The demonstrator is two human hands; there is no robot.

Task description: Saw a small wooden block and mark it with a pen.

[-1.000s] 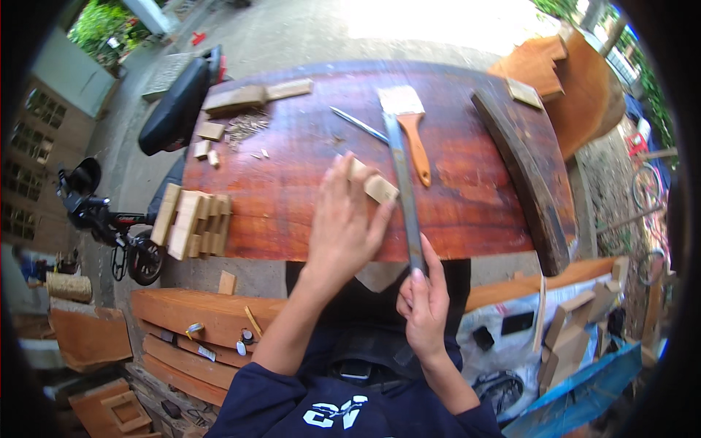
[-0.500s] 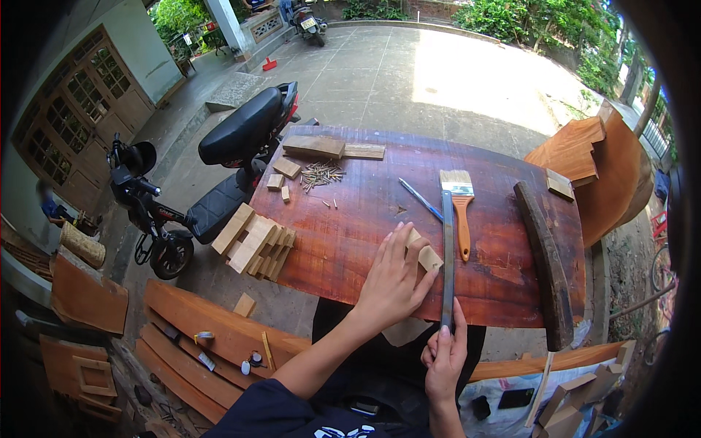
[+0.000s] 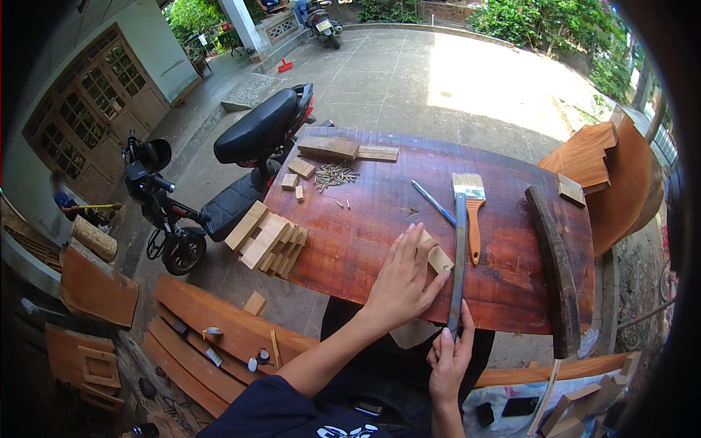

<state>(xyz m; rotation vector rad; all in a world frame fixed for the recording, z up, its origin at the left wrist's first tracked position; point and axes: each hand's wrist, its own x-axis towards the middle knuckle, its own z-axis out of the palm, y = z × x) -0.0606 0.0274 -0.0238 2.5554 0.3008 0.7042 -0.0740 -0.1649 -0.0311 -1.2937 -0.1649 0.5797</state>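
Work on the block [image 3: 440, 259], held by the left hand [image 3: 400, 285], appears part-done, the right hand [image 3: 448, 359] gripping the bar [image 3: 458, 255] beside it.

**Blazing in Red-Brown and Orange**

Rich red-brown across the tabletop [image 3: 365, 241], streaked with much darker brown! Pale tan on the block [image 3: 439, 259], then dull grey on the metal bar [image 3: 458, 266]. And bright orange down the paintbrush handle [image 3: 474, 233]! Over to deep black on the scooter seat [image 3: 252, 135], navy on the shirt [image 3: 255, 409], white for its print [image 3: 347, 431].
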